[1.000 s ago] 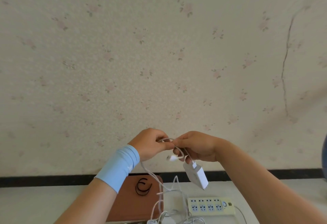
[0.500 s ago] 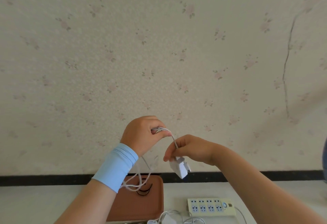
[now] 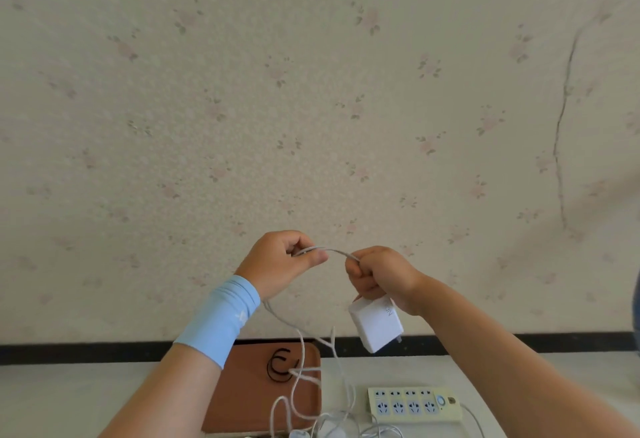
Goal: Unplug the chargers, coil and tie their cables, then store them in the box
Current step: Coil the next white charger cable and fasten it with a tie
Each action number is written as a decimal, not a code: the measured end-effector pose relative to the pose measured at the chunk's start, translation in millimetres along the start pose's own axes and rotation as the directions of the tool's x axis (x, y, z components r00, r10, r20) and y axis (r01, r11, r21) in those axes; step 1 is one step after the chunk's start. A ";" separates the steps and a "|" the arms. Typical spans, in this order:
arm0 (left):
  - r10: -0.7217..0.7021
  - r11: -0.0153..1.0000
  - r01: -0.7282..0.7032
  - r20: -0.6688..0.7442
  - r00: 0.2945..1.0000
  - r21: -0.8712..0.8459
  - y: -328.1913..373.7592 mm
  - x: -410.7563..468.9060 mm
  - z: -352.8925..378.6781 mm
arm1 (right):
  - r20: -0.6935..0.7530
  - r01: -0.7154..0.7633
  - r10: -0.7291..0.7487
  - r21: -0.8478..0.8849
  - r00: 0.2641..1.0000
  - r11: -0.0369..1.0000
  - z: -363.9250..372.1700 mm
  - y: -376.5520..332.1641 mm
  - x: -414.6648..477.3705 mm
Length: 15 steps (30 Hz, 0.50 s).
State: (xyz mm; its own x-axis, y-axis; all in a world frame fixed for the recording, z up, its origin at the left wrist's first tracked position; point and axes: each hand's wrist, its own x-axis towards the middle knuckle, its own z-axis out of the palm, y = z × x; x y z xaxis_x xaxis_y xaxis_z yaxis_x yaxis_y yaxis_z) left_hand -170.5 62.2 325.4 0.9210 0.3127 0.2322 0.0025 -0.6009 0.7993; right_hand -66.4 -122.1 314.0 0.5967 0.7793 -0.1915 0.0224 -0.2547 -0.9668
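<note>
Charger (image 3: 375, 325) hangs just beneath the right hand (image 3: 379, 275), whose curled fingers grip its cable (image 3: 329, 250). The left hand (image 3: 282, 261), level beside it, pinches the same cable, which arcs between both hands and trails down toward the counter (image 3: 69, 399) near a power strip (image 3: 414, 404).

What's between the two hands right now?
In the head view, an arched stretch of white cable spans from the left hand to the right hand; nothing else.
</note>
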 end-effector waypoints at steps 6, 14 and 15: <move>-0.333 0.939 0.245 0.459 0.824 0.241 -18.1 -4.1 -13.7 | -0.214 0.020 0.016 0.167 0.977 0.986 -17.0 -4.6 -1.3; -0.292 0.506 0.427 0.317 0.903 -0.750 -5.5 4.9 1.0 | -0.142 -0.051 0.007 -0.311 0.990 0.949 0.4 2.8 -3.1; -0.274 0.411 0.421 0.330 0.903 -0.809 -3.1 5.7 3.8 | -0.115 -0.030 -0.008 -0.323 0.993 0.946 6.4 1.1 -3.3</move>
State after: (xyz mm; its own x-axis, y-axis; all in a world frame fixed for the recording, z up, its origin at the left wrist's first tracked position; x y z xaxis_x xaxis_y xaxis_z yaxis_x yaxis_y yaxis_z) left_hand -163.8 63.1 322.1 0.9597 0.2044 -0.1926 0.0732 0.4798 0.8743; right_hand -73.5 -121.3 312.5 0.6846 0.7104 -0.1631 0.2627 -0.4492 -0.8539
